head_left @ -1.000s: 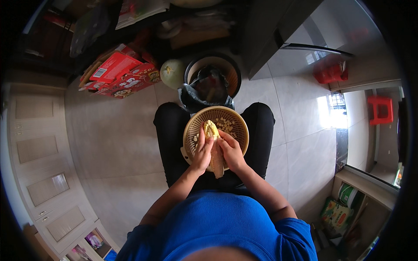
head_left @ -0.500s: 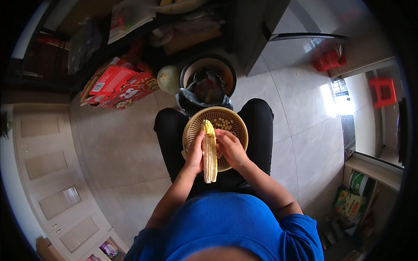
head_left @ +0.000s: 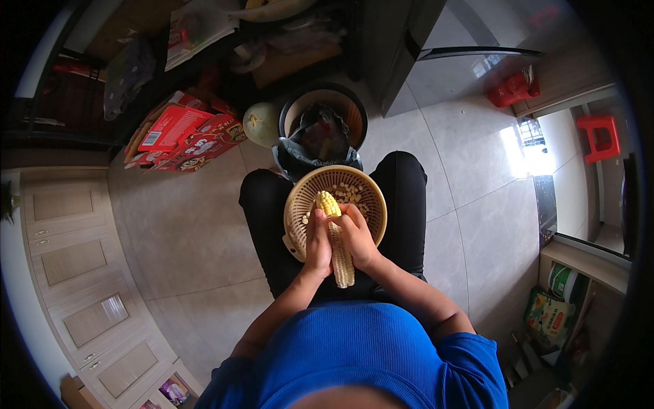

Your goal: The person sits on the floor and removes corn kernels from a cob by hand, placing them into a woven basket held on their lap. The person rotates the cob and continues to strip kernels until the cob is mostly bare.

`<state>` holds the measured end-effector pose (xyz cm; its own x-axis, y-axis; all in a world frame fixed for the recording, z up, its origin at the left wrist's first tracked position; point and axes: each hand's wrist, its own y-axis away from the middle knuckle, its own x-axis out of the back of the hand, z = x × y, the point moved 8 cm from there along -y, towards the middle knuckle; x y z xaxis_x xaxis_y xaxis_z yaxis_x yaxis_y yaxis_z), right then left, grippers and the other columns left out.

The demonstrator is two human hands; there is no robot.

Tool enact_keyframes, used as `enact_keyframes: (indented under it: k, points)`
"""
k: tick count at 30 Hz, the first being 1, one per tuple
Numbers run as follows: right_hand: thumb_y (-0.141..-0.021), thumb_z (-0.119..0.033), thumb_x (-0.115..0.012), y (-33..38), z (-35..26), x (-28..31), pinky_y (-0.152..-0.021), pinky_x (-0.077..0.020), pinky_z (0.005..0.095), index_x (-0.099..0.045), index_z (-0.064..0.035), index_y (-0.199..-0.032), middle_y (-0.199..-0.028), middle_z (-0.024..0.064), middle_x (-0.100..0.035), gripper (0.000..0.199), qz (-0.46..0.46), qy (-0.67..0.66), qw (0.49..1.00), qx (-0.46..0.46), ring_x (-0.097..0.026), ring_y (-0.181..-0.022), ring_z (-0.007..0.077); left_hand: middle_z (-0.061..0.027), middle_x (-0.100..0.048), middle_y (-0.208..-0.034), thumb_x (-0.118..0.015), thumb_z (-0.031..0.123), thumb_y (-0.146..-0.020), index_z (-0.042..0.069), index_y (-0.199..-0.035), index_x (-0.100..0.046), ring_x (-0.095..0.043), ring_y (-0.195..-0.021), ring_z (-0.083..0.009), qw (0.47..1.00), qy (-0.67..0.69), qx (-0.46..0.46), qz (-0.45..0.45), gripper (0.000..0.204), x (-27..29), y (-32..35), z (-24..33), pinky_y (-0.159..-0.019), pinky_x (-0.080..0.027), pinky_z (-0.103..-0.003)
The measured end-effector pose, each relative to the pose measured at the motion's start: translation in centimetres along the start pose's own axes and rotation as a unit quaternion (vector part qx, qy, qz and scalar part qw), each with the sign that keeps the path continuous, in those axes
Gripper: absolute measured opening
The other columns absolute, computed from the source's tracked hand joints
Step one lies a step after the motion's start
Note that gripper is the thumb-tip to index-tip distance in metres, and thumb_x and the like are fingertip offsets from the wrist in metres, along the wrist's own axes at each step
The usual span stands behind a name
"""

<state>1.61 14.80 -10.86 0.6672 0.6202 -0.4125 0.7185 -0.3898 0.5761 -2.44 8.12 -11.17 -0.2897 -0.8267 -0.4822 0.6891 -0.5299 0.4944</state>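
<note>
In the head view, a person in a blue top and black trousers sits with a round woven basket (head_left: 300, 204) resting on the knees. The basket is the landmark here.

The corn cob (head_left: 336, 238) lies over the near rim of the basket. Its yellow tip, with kernels on it, points into the basket, and its pale stripped end hangs outside, toward the person's body. The left hand (head_left: 318, 240) holds the cob from the left side, fingers closed along it. The right hand (head_left: 357, 236) holds it from the right side, fingers curled around the cob, the thumb pressed on it near the kernels. Both hands are over the near part of the basket, touching each other around the cob.

Loose yellow kernels (head_left: 349, 194) lie inside the basket, on its far half.

Just beyond the basket, on the tiled floor, stands a dark bin (head_left: 325, 123) lined with a grey bag. To the left of the bin, further from the basket, is a pale green melon (head_left: 260, 125). Further left of the melon lie red cardboard boxes (head_left: 178, 133). Well to the right of the basket, far away, a red stool (head_left: 603, 136) stands.
</note>
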Motion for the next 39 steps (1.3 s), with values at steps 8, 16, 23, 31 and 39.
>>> enact_keyframes:
  k: [8,16,23,31,39]
  points:
    - [-0.088,-0.017,-0.051,0.2,-0.2,-0.7,-0.081,-0.0402,0.0254,-0.046,-0.0014,-0.107,-0.096,0.0074,-0.053,0.025,-0.046,-0.098,0.993,-0.048,-0.049,-0.091,0.0132,-0.0073,-0.048,-0.112,-0.033,0.041,-0.094,0.005,-0.122,-0.041,-0.048,-0.101,-0.0145,1.0,-0.008,0.005,0.015,0.046,-0.5,0.2,0.5,-0.086,-0.041,-0.028]
    - [-0.084,-0.012,-0.052,0.0,-0.1,-0.5,-0.085,-0.0391,0.0257,-0.044,-0.0001,-0.109,-0.101,0.009,-0.052,0.028,-0.051,-0.052,0.997,-0.034,-0.049,-0.094,0.0141,-0.009,-0.045,-0.116,-0.03,0.039,-0.095,0.004,-0.126,-0.037,-0.046,-0.104,-0.0159,0.999,-0.017,-0.024,0.015,0.047,0.6,0.0,-0.4,-0.089,-0.039,-0.028]
    - [-0.085,-0.014,-0.053,0.0,0.0,-0.6,-0.084,-0.0398,0.0257,-0.045,-0.0002,-0.107,-0.099,0.009,-0.053,0.028,-0.068,-0.099,0.992,-0.048,-0.049,-0.092,0.0133,-0.007,-0.047,-0.112,-0.032,0.037,-0.095,0.005,-0.123,-0.04,-0.048,-0.1,-0.0142,1.0,-0.008,-0.03,0.005,0.043,0.0,-0.1,0.5,-0.086,-0.041,-0.028]
    - [-0.086,-0.016,-0.053,-0.1,-0.7,-0.5,-0.082,-0.0403,0.0249,-0.046,0.0009,-0.108,-0.097,0.0082,-0.054,0.029,-0.055,-0.02,0.998,-0.009,-0.05,-0.091,0.0124,-0.0117,-0.033,-0.132,-0.026,0.031,-0.097,0.006,-0.137,-0.02,-0.035,-0.121,-0.02,0.995,-0.082,-0.021,-0.059,0.047,-0.2,-0.3,0.1,-0.1,-0.03,-0.03]
    - [-0.082,-0.016,-0.052,-0.3,-0.5,-0.1,-0.084,-0.0401,0.0259,-0.046,-0.0001,-0.107,-0.099,0.0084,-0.053,0.03,-0.049,-0.031,0.997,-0.056,-0.051,-0.091,0.0139,-0.0125,-0.032,-0.131,-0.026,0.029,-0.096,0.006,-0.137,-0.019,-0.035,-0.12,-0.0199,0.993,-0.088,-0.034,-0.073,0.048,-1.2,0.2,0.7,-0.099,-0.031,-0.031]
